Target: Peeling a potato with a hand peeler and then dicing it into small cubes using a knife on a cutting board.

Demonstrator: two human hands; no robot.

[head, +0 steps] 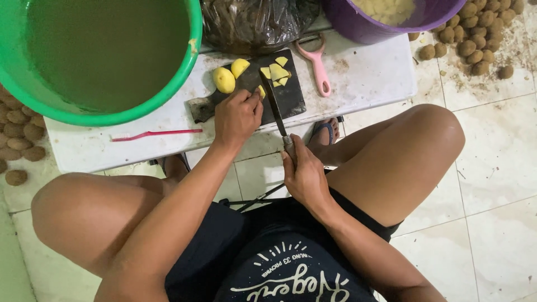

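A dark cutting board (291, 98) lies on a low white table (369, 78). My left hand (238, 116) presses on a peeled yellow potato piece (261, 91) on the board. My right hand (303, 174) grips the handle of a knife (275, 107), whose blade lies across the board right beside the left fingers. Two larger peeled potato halves (224, 80) sit at the board's far left, and several cut yellow chunks (278, 71) lie at its far edge.
A green basin of murky water (98, 53) sits at the left, a purple bucket (358, 25) of peeled pieces at the back right, with a dark plastic bag (251, 22) between them. A pink peeler (319, 67) and pink toothbrush (154, 134) lie on the table. Unpeeled potatoes (475, 39) cover the tiled floor.
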